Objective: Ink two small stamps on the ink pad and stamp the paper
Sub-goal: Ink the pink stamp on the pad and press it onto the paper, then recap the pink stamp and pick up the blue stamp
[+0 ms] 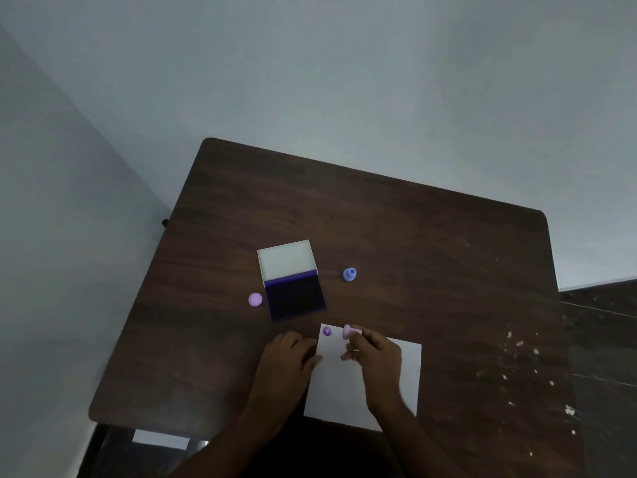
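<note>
A white sheet of paper lies at the table's near edge. One round purple stamp mark shows at its far left corner. My right hand holds a small pink stamp just above the paper, tilted on its side, to the right of the mark. My left hand rests flat on the paper's left edge. The open ink pad, dark purple with a white lid folded back, sits beyond the paper. A small blue stamp stands upright to the pad's right.
A round pink cap lies left of the ink pad on the dark wooden table. White specks dot the table's right side. Pale walls close in behind and to the left.
</note>
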`<state>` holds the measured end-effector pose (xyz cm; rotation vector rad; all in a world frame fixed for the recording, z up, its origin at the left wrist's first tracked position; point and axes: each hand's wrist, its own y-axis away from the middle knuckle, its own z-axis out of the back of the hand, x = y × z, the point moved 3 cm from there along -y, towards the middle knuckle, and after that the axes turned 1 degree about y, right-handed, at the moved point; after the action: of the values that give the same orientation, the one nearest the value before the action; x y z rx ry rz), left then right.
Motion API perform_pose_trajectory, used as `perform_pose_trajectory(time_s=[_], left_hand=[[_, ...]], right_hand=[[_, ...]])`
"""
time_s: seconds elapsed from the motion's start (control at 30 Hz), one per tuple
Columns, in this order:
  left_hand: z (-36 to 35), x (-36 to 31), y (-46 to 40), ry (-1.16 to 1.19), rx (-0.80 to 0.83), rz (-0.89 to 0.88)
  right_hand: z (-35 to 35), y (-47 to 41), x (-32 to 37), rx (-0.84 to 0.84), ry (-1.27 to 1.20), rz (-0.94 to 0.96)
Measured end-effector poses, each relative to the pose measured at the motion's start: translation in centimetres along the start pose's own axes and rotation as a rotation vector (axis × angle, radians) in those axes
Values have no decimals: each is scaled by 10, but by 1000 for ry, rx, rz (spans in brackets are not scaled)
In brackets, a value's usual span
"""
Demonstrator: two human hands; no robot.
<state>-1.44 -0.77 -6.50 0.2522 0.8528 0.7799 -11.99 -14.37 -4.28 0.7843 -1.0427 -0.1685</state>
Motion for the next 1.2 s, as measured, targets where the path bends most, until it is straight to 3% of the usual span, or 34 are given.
perform_pose_trajectory(time_s=[0.23,0.37,0.67,1.0,1.2], left_hand=[[52,44,-1,205,-421,169],[76,60,-12,195,-523,205],[77,67,-34,62,-496,174],[97,39,-14,541,-506,196],[95,11,3,553,-379,71]], right_hand=[[-16,8,18,201,-321,-113],[-30,13,26,300,-405,-196],[-46,23,41,396,-604,-405],[-50,25,43,406,-674,-482],[-58,26,49,455,-600,-403]])
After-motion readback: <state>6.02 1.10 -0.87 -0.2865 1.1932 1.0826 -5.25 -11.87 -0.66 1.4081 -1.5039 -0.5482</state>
